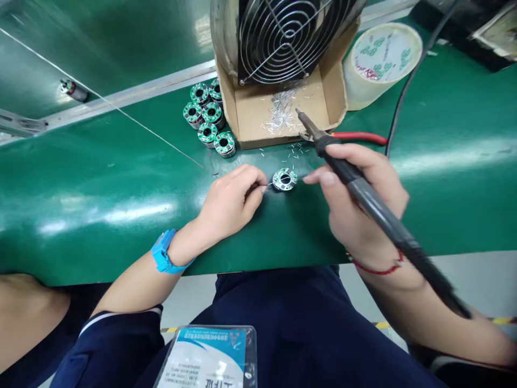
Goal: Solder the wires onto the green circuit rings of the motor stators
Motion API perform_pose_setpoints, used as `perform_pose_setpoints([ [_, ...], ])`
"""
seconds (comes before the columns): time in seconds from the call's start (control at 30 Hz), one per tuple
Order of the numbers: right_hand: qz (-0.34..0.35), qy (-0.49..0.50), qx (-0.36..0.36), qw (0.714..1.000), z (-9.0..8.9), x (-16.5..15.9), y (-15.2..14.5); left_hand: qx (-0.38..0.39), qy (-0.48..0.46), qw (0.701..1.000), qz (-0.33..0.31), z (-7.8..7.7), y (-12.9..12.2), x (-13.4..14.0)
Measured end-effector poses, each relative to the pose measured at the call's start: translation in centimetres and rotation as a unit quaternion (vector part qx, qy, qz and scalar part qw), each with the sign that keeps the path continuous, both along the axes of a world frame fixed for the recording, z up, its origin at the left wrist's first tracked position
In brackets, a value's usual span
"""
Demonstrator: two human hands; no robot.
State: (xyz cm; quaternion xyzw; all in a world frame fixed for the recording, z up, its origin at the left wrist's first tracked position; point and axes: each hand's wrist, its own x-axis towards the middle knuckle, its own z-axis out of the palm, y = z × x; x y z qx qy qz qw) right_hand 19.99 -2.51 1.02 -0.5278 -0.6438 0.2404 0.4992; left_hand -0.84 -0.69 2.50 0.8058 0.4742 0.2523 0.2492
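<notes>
Ring-shaped circuit board point(285, 187), green with pale marks, dark centre

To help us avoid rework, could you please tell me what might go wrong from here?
The soldering iron in the right hand points toward the cardboard box; if hot, its tip could scorch it. Loose wire clippings near the ring-shaped circuit board might stray onto it and cause a short. The left hand is close beside that board, so a slipping iron might burn it.
</notes>
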Motion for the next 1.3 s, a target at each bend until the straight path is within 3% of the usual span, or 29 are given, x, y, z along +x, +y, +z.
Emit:
perform_pose_setpoints([
  [0.1,0.002,0.004,0.055,0.998,-0.8,1.7,-0.7,-0.011,0.010,1.000,0.000,-0.5,0.1,0.1],
  [0.37,-0.026,0.082,0.050,0.995,-1.6,2.9,-2.5,-0.019,0.014,1.000,0.018,-0.8,0.1,0.2],
  [0.63,-0.067,-0.042,0.022,0.997,-1.3,3.6,-3.6,-0.011,0.012,1.000,0.021,-0.9,0.1,0.4],
  [0.93,-0.003,-0.204,0.042,0.978,0.7,3.8,-3.7,-0.001,0.033,0.999,0.005,-1.5,0.5,1.3],
  [1.17,-0.014,-0.218,-0.002,0.976,1.6,3.9,-3.3,-0.076,-0.003,0.996,-0.046,-2.0,1.3,1.1],
  [1.3,-0.047,-0.198,-0.040,0.978,1.7,4.1,-2.9,-0.076,-0.006,0.997,-0.022,-2.6,1.2,1.3],
])
